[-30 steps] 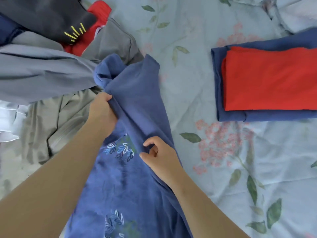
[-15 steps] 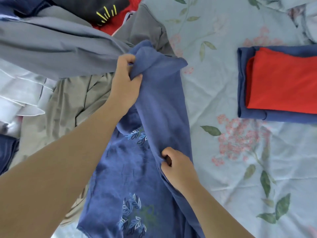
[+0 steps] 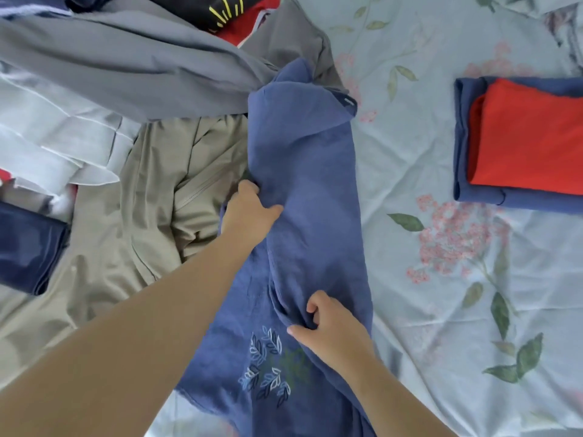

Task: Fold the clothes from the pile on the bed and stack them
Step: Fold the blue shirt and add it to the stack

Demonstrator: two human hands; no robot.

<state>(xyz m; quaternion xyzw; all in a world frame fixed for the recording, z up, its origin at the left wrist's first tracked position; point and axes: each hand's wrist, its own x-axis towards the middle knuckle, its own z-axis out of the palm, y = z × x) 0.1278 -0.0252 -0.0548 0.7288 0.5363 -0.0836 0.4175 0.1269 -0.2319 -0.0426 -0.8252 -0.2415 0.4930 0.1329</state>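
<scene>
Nearest the camera, the right hand [image 3: 331, 329] pinches a fold of the blue shirt [image 3: 303, 171], grip curled tight. Farther up, the left hand [image 3: 249, 209] grips the shirt's edge. Beyond, on the bed [image 3: 426, 326], lie the pile [image 3: 126, 67] to the left and the folded stack [image 3: 523, 137] to the right.

A bedroom at home: the bed [image 3: 441, 310] wears a pale blue sheet printed with pink flowers and green leaves. A loose pile [image 3: 126, 89] of everyday clothes lies on it, and well to the right a small folded stack [image 3: 520, 137].
</scene>
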